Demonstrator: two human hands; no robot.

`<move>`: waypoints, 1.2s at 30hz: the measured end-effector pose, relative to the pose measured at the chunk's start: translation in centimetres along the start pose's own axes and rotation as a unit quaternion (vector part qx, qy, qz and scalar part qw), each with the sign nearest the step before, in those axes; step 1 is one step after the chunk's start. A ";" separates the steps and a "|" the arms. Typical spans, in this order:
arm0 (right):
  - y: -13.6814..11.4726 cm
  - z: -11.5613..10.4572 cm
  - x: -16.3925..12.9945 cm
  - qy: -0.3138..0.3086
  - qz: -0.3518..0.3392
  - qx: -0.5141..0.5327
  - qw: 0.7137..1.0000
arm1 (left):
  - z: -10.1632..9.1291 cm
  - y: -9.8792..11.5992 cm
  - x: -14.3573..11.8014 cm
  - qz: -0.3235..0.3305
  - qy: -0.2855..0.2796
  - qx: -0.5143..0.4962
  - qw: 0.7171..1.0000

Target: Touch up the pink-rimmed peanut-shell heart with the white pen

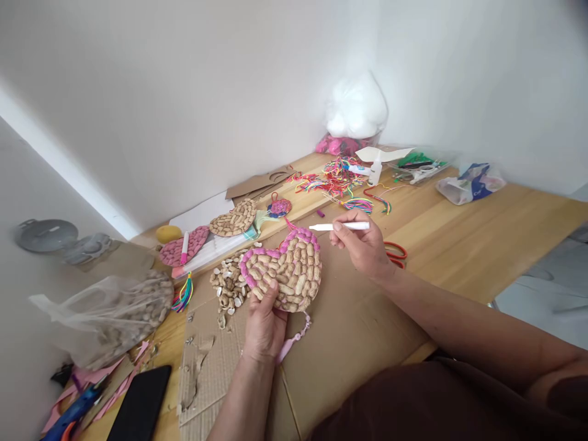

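Note:
My left hand (267, 324) grips a heart covered in peanut shells (294, 275) from below, thumb on its front. Purple-pink colour covers the shells along the heart's upper and left edge; the others are natural tan. A pale pink braided cord (298, 337) hangs beneath it. In my right hand (361, 245) is a white marker pen (342, 226), uncapped, held between thumb and fingers with its tip pointing left. That tip is just beside the heart's upper right lobe; whether it touches I cannot tell. A purple cap (320, 213) lies on the table beyond.
Cardboard (358, 318) lies under my hands, with loose peanut shells (227, 282) on it. Red-handled scissors (395, 254) rest at right. Behind are a pink heart (197, 239), a tan heart (233, 217) and coloured threads (337, 177). A phone (140, 404) and a bag of peanuts (114, 318) sit left.

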State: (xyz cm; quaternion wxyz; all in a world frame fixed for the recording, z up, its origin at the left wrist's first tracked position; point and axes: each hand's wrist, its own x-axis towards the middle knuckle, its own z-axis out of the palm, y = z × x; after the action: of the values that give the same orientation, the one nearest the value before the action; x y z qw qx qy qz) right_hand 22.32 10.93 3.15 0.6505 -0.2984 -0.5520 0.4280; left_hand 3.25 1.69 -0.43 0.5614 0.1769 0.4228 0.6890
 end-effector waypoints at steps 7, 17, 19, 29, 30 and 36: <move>0.6 -0.3 -0.6 -0.036 -0.021 -0.017 0.999 | 0.2 0.3 0.2 -0.006 0.012 -0.013 1.000; 0.7 -0.3 -0.6 -0.032 -0.015 -0.016 0.999 | -0.2 -0.1 0.1 -0.027 0.018 -0.017 0.999; 1.0 -0.5 -0.4 -0.021 0.000 -0.018 1.000 | -0.1 -0.1 0.1 -0.024 0.023 -0.022 0.999; 0.5 -0.4 -0.5 -0.026 -0.010 -0.027 0.999 | -0.1 0.3 0.1 -0.028 0.012 -0.044 0.999; 0.4 -0.4 -0.5 -0.028 -0.010 -0.024 0.999 | 0.0 0.3 0.1 -0.030 0.014 -0.048 0.998; -0.3 0.0 -1.2 -0.027 0.009 -0.033 0.999 | 0.3 0.4 0.2 -0.020 0.024 -0.072 0.997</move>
State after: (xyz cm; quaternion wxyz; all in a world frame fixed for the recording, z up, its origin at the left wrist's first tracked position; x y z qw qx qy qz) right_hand 22.34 9.74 2.88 0.6215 -0.3128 -0.5803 0.4232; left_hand 3.11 1.95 0.03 0.5761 0.1107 0.3891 0.7103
